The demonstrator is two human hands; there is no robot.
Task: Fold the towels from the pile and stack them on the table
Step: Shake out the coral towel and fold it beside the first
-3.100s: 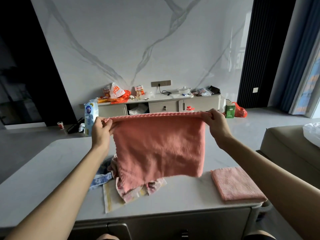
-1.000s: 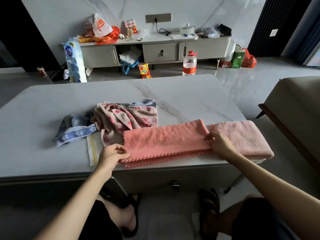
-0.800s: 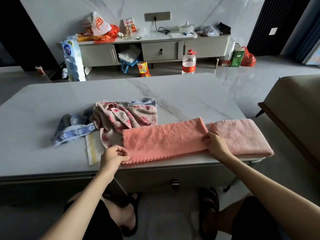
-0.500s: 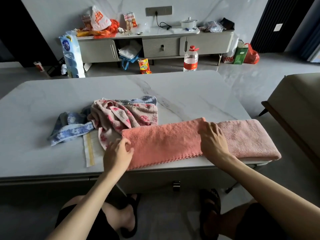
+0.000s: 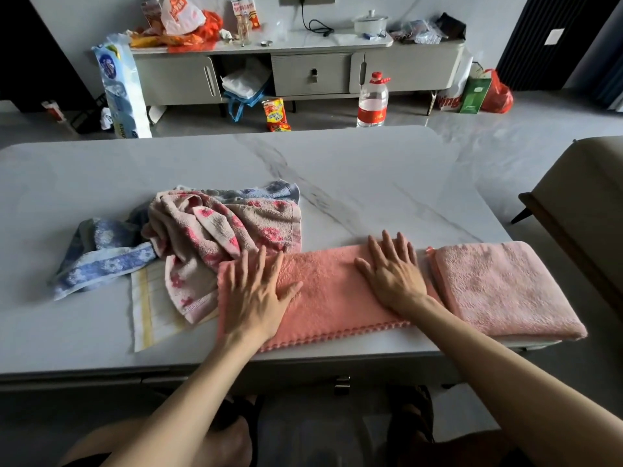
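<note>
- My left hand and right hand lie flat, fingers spread, gripping nothing, on the coral towel at the table edge.
- Press evenly outward, square edges before folding.

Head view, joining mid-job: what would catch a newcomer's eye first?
The left hand and right hand press flat on a long coral-pink fleecy towel folded along the near edge of the white marble table. Right of it lies a folded pale pink plush towel; left of it sits a crumpled heap of floral pink and blue terry towels.
</note>
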